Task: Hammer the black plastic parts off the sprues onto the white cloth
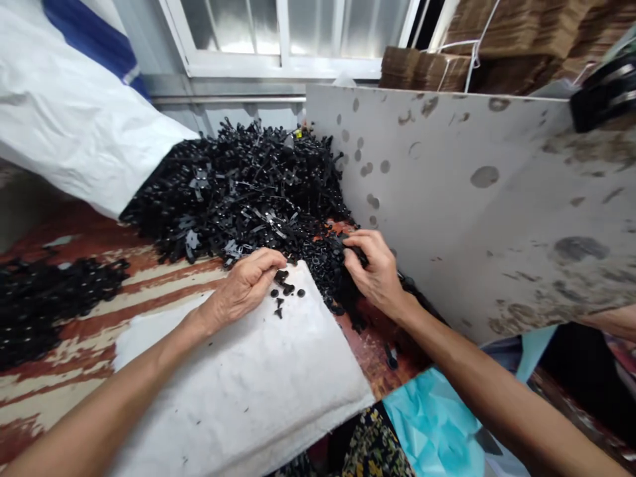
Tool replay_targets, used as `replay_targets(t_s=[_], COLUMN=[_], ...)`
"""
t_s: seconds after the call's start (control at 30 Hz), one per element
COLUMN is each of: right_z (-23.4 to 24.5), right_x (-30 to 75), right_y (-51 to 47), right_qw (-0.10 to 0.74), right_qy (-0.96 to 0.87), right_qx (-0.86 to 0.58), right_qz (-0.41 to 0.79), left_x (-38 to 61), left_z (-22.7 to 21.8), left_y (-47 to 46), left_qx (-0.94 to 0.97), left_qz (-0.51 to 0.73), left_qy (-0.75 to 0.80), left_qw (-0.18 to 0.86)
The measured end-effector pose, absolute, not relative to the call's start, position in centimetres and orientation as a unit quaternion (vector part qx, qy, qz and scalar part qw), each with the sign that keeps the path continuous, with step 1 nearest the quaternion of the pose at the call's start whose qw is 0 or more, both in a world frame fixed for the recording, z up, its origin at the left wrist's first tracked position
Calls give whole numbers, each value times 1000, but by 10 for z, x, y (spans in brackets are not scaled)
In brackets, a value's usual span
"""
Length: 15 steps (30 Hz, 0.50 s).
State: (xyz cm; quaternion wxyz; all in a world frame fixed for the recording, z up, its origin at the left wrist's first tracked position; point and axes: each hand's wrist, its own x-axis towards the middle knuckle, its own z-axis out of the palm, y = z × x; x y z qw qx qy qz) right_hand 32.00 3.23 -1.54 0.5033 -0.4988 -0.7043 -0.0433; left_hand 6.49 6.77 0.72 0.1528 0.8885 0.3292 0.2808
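Note:
My left hand (251, 281) is closed, its fingertips pressed together above the far end of a white cloth-like pad (278, 377). What it holds, if anything, is hidden. Several small black pieces (284, 283), some of them round, lie by its fingertips on the pad. To the right, my right hand (375, 271) has its fingers curled over a heap of tiny black parts (325, 265). Dark bits show between its thumb and fingers. Behind both hands rises a large pile of glossy black clip-like parts (258, 185).
A white sack (84, 112) opens onto the large pile. More black parts (59, 291) lie at left on the worn red tabletop (163, 281). A spotted grey board (437, 192) stands along the right side, with tied brown bundles (497, 40) behind. Turquoise plastic (432, 417) lies at the front.

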Motion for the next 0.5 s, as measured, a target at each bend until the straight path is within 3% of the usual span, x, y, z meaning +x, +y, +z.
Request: replay_targets(t_s=[0.27, 0.4, 0.5], right_z=[33, 26, 13], right_x=[260, 293, 329], right_y=[128, 103, 54], right_qw=[423, 358, 356], right_qy=[-769, -774, -752], right_qx=[-479, -522, -554], right_qz=[-14, -30, -29], left_x=[51, 48, 52], left_z=[-19, -20, -19], left_y=[116, 131, 141], left_qx=[933, 939, 919], left_qz=[201, 188, 212], left_qy=[296, 287, 331], left_qw=[26, 5, 8])
